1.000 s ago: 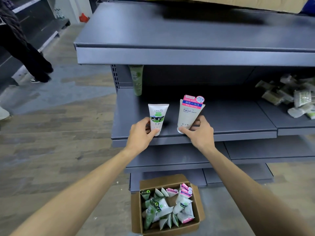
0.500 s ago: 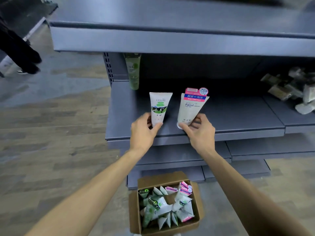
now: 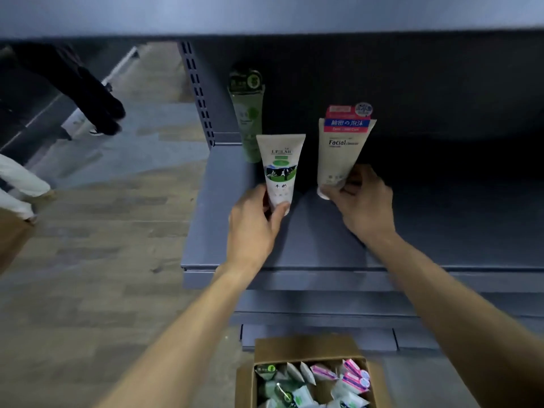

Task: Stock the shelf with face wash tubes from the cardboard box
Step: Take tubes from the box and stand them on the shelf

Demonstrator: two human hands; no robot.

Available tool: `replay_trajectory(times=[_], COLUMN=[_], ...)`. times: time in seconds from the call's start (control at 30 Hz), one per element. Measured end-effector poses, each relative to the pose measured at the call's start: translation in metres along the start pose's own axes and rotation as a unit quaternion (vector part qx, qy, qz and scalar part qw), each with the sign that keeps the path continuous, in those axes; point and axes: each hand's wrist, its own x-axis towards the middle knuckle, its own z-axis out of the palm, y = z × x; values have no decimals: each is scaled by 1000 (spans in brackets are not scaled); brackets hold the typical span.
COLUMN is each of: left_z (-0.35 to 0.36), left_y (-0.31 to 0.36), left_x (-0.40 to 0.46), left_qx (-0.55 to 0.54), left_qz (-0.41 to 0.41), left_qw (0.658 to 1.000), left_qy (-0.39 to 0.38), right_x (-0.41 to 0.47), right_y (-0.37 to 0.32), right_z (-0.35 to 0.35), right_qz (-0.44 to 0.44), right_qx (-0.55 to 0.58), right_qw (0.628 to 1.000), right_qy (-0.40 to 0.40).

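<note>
My left hand (image 3: 254, 228) grips the bottom of a white tube with a green picture label (image 3: 280, 167), held upright over the grey shelf (image 3: 309, 248). Beside it, my right hand (image 3: 360, 201) holds the lower end of a taller white tube with a pink top (image 3: 341, 145), also upright and deeper in the shelf. A green tube (image 3: 247, 113) stands against the dark back panel at the left. On the floor below sits the open cardboard box (image 3: 306, 346) holding several more tubes.
The shelf above (image 3: 265, 13) overhangs close over the tubes. A slotted upright (image 3: 198, 92) marks the shelf's left end. Lower shelves (image 3: 323, 307) jut out under my arms. A person's dark legs (image 3: 88, 86) and another's white trousers (image 3: 20, 184) stand on the wooden floor at left.
Both hands have pushed the two tubes farther back into the shelf. The camera has moved closer and lower, so the upper shelf now fills the top of the view.
</note>
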Motion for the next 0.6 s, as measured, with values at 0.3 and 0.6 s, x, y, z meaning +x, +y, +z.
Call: replay_trajectory(times=[0.3, 0.6], left_z=[0, 3], left_y=[-13, -16], left_x=[12, 12], left_qx=[-30, -55], left_qz=[6, -1], left_qw=[999, 998], left_qy=[29, 30], right_x=[65, 90], right_y=[-9, -22], right_z=[49, 68], right_qz=[-18, -6], right_qx=[-29, -45], right_qw=[999, 999], right_qy=[-9, 3])
